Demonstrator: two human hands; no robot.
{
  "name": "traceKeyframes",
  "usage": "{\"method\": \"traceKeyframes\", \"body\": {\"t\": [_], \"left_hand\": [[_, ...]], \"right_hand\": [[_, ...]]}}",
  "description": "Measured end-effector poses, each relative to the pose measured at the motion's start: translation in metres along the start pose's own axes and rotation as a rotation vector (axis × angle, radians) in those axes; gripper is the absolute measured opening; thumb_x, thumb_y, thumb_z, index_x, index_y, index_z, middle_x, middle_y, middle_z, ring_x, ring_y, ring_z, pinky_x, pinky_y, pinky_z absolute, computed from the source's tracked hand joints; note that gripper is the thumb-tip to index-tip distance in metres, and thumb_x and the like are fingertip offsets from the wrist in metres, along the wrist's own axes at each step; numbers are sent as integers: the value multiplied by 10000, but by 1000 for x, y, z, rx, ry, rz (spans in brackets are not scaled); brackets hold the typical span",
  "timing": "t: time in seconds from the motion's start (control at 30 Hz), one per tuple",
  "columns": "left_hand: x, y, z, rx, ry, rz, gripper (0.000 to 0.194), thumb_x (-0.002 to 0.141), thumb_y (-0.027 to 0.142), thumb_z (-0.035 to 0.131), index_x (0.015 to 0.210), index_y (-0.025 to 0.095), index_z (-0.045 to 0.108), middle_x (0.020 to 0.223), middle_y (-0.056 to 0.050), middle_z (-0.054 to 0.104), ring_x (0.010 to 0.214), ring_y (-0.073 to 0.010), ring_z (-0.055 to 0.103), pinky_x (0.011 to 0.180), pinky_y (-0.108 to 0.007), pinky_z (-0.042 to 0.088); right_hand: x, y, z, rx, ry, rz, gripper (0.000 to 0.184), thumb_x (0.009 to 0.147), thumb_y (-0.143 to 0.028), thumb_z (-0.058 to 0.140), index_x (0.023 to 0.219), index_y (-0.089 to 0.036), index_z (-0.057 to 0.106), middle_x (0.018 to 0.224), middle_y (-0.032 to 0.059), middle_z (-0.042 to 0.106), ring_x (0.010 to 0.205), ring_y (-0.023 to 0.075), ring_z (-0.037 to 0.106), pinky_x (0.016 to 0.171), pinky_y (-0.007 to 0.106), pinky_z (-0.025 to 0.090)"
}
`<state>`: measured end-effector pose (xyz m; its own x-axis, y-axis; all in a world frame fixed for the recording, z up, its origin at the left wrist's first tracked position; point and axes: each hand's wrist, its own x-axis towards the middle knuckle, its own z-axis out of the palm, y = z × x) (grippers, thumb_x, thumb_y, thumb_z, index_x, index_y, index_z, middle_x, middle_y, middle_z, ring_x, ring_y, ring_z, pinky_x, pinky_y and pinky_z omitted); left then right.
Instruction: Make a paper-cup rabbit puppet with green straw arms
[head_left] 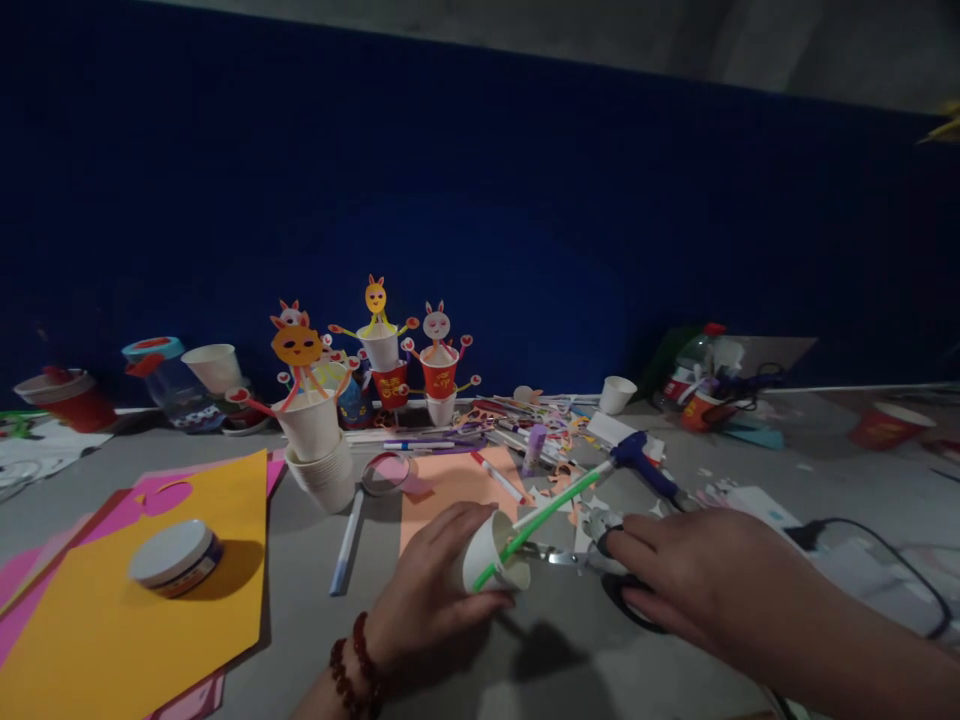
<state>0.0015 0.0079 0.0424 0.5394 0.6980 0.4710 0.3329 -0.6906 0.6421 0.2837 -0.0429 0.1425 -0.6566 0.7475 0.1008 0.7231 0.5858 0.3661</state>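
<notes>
Grey table (300, 570), cup (481, 552) in left grip (420, 575)

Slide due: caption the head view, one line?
Left hand holds a white cup, green straw across its mouth; right hand holds scissors at the rim; cup figures stand behind.

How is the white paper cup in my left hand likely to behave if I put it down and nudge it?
The white paper cup will probably feel light and slide easily, since its wall looks thin. Laid on its side, it would likely roll, as it is round. Being open-ended, it may also flex if your left hand squeezes harder.
</notes>
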Motion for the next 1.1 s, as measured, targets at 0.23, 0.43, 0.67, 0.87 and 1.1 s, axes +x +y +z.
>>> {"method": "traceKeyframes", "body": {"t": [0.23,0.43,0.67,0.87,1.1], "left_hand": [[-1,-3,1,61,-27,20,670,771,413,803,1352,294,492,1296,-107,635,1186,-306,598,990,-438,492],[0,-3,0,68,-8,44,661,798,417,778,1367,300,461,1297,-97,634,1197,-292,596,994,-428,496],[-1,-5,0,91,-12,26,689,788,412,789,1382,291,462,1333,-116,618,1222,-302,583,1020,-457,486],[-1,-4,1,117,11,60,690,790,419,786,1385,292,462,1297,-115,648,1183,-302,613,990,-452,510],[1,-1,-1,87,52,58,634,796,415,779,1349,279,500,1272,-110,665,1159,-298,626,980,-437,516]], "right_hand": [[14,-4,-32,74,-321,125,104,808,-255,737,889,-227,678,780,50,780,608,259,713,474,314,101],[13,-6,-33,101,-306,137,118,799,-256,730,899,-222,678,798,50,781,637,275,729,490,319,92],[17,-7,-35,115,-357,154,123,807,-272,711,913,-212,701,806,84,789,683,318,741,476,309,171],[25,-9,-44,114,-391,165,112,786,-237,729,894,-208,734,779,99,803,664,320,748,473,283,222],[19,-3,-36,167,-323,100,134,816,-271,697,931,-203,716,774,91,792,676,317,734,509,298,220]]}}
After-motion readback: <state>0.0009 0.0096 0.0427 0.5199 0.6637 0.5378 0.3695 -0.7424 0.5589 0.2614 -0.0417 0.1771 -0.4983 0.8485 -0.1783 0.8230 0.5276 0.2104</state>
